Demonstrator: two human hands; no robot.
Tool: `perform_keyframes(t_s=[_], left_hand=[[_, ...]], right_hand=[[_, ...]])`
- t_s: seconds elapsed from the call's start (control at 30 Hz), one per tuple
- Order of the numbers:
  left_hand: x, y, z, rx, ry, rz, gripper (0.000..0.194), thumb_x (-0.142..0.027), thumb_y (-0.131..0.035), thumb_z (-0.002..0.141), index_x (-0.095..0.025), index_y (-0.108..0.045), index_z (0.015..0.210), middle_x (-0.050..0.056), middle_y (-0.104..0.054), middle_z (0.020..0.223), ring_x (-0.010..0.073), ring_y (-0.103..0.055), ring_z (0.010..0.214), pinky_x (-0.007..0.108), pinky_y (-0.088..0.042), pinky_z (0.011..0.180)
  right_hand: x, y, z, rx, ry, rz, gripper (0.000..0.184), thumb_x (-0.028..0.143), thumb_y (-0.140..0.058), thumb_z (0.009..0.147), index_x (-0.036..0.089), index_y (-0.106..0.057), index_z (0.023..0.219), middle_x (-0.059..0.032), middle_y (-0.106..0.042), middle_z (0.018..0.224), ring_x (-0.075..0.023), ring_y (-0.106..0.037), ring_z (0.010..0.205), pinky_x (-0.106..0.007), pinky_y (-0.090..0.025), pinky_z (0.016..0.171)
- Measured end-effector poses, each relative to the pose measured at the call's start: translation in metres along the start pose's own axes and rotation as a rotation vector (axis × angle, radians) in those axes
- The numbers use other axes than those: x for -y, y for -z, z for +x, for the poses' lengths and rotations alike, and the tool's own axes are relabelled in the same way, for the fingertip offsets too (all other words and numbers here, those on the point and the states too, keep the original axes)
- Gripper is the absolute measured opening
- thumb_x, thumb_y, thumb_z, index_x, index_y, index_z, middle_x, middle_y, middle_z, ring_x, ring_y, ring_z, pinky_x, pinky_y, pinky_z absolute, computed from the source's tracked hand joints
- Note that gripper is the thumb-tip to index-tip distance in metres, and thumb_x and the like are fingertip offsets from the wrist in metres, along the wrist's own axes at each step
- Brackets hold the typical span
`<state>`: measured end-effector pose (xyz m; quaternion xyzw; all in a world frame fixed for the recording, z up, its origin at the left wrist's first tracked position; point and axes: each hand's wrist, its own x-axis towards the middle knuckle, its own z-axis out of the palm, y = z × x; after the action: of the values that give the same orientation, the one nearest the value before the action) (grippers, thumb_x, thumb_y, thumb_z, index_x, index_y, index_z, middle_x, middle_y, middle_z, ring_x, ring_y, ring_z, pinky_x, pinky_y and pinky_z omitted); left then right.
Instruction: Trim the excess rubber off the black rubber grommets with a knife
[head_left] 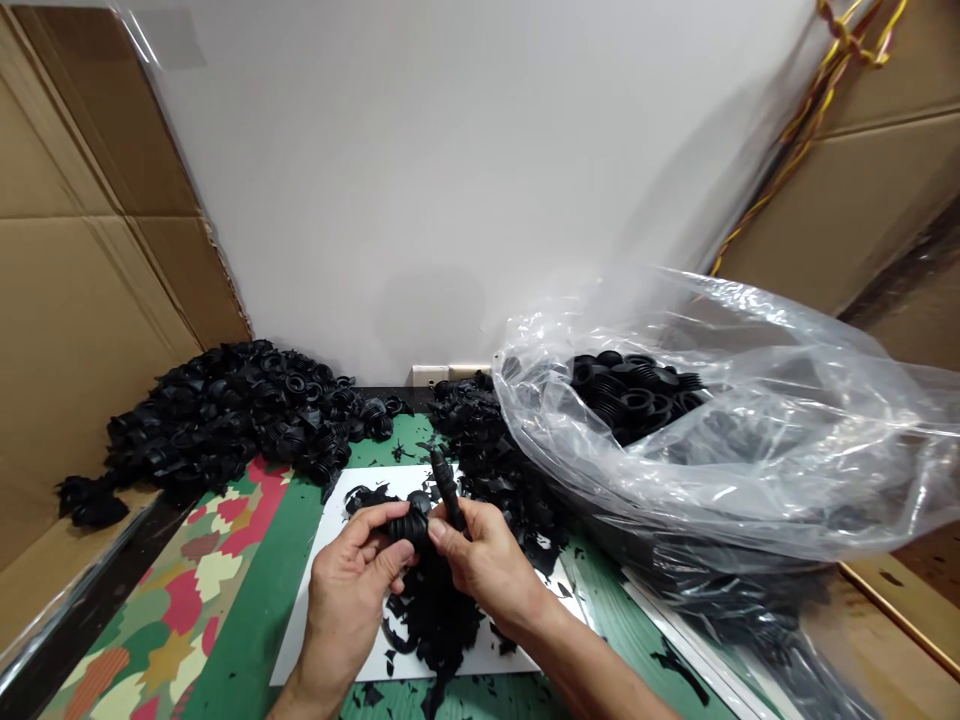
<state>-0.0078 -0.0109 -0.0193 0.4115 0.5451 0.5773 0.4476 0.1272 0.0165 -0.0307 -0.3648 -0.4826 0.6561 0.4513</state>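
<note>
My left hand (356, 580) pinches a black ribbed rubber part (409, 524) between thumb and fingers, over a white board (319, 575). A black pen-shaped tool (447, 484) sits in the closed fingers of my right hand (480, 555), its thin tip pointing up and away from me. The right thumb is right beside the rubber part; whether it touches is hard to make out. Black rubber scraps (439, 620) lie heaped on the board beneath both hands.
On the left rises a pile of black rubber parts (247, 420) with ragged edges. A clear plastic bag (750, 490) at right holds smooth-edged ribbed parts (637, 395). More scraps (502, 480) lie between. Cardboard (90, 230) flanks the green table (259, 610); a wall socket (430, 376) sits behind.
</note>
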Motion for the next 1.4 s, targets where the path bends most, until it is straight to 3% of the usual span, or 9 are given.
perform_keyframes(t_s=[0.43, 0.8, 1.13, 1.4], left_hand=[[-0.003, -0.003, -0.002, -0.101, 0.059, -0.028, 0.03, -0.024, -0.078, 0.049, -0.015, -0.071, 0.077, 0.0, -0.065, 0.048, 0.0137, -0.057, 0.042, 0.022, -0.045, 0.042], [0.006, 0.0, 0.0, -0.095, 0.01, 0.059, 0.023, -0.025, -0.077, 0.053, -0.014, -0.07, 0.071, -0.003, -0.059, 0.048, 0.0109, -0.054, 0.04, 0.02, -0.042, 0.038], [0.01, 0.003, 0.002, -0.068, 0.049, -0.047, 0.025, -0.024, -0.074, 0.057, -0.014, -0.067, 0.078, -0.004, -0.06, 0.044, 0.0094, -0.054, 0.043, 0.019, -0.045, 0.048], [0.012, 0.005, 0.003, -0.08, 0.091, -0.02, 0.028, -0.028, -0.074, 0.054, -0.013, -0.066, 0.076, -0.002, -0.06, 0.042, 0.0095, -0.051, 0.039, 0.019, -0.041, 0.041]], right_hand=[[0.001, -0.003, 0.0, -0.009, -0.089, 0.041, 0.038, 0.049, -0.069, 0.066, 0.018, -0.047, 0.063, 0.0124, -0.028, 0.043, -0.0021, -0.019, 0.034, -0.018, -0.015, 0.034], [0.0, -0.004, 0.0, 0.015, -0.117, 0.04, 0.039, 0.05, -0.069, 0.065, 0.018, -0.047, 0.065, 0.0136, -0.027, 0.041, -0.0015, -0.019, 0.033, -0.017, -0.014, 0.032], [0.002, -0.009, 0.0, -0.007, -0.157, 0.113, 0.041, 0.049, -0.072, 0.06, 0.019, -0.044, 0.061, 0.0141, -0.027, 0.04, -0.0005, -0.017, 0.033, -0.016, -0.011, 0.031], [-0.001, -0.008, 0.001, 0.012, -0.146, 0.096, 0.041, 0.049, -0.071, 0.062, 0.019, -0.043, 0.061, 0.0139, -0.026, 0.041, -0.0012, -0.017, 0.034, -0.017, -0.013, 0.032]])
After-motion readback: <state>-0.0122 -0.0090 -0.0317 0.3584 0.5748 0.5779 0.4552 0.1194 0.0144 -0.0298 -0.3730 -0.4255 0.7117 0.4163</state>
